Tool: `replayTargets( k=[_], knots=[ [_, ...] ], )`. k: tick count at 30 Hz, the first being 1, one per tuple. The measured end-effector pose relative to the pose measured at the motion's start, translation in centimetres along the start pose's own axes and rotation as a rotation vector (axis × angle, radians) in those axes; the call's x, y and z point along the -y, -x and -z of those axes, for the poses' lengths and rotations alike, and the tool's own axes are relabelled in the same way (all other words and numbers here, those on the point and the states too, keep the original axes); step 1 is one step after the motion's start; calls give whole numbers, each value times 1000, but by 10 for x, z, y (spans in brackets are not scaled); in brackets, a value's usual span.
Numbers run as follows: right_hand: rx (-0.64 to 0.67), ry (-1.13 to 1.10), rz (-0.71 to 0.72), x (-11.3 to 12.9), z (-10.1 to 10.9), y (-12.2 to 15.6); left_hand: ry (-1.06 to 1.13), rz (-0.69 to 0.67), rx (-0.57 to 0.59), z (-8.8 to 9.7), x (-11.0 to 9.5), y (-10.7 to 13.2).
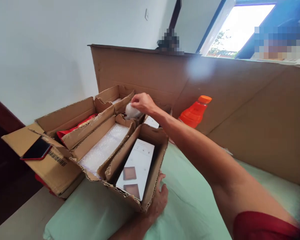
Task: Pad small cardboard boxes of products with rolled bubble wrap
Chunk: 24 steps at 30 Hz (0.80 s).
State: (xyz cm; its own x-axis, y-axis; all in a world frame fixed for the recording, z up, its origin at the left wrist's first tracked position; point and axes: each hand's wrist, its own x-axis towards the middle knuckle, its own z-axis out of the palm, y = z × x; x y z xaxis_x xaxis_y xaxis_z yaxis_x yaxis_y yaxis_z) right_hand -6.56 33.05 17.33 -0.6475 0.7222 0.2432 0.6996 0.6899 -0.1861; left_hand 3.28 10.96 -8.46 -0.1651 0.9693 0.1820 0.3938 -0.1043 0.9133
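In a back compartment of the divided cardboard box (110, 171), my right hand (143, 102) pinches a crumpled, whitish wrapped thing (132, 111); what it wraps is hidden. My left hand (160, 196) rests against the outside of the box's near right wall, fingers apart and partly hidden by it. A slim white carton (143, 158) with two brown squares lies in the front right compartment. Beside it, a bubble-wrapped pack (106, 145) fills the middle compartment. Behind, part of another white carton (152, 122) shows below my right wrist.
A red packet (77, 126) lies in the left compartment. On a cardboard flap at the left sits a dark phone (36, 149) with a red edge. An orange bottle (196, 111) leans beyond my right forearm, before a tall cardboard panel (252, 113). Pale green cloth (187, 193) spreads underneath.
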Motion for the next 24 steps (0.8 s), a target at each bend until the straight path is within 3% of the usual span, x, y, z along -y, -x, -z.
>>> replayTargets(
  k=[2, 5, 8, 11, 13, 17, 20, 24],
  knots=[
    [-194, -248, 33, -21, 25, 30, 43, 9, -41, -1, -1, 2],
    [-434, -520, 11, -65, 61, 99, 110, -19, -86, 0, -2, 5],
    [-569, -561, -123, -118, 82, 179, 126, -52, -72, 1, 1, 6],
    [-652, -505, -287, -179, 80, 245, 99, -58, -60, 3, 1, 7],
    [-618, -321, -448, -221, 70, 276, 71, -51, -61, 4, -1, 8],
    [-370, 15, -712, -285, 41, 313, 12, -27, -46, 6, -6, 11],
    [-289, 86, -775, -308, 17, 330, -16, -14, -29, 8, -8, 12],
    [-112, 95, -750, -318, -16, 340, -55, 1, -7, 8, -9, 11]
  ],
)
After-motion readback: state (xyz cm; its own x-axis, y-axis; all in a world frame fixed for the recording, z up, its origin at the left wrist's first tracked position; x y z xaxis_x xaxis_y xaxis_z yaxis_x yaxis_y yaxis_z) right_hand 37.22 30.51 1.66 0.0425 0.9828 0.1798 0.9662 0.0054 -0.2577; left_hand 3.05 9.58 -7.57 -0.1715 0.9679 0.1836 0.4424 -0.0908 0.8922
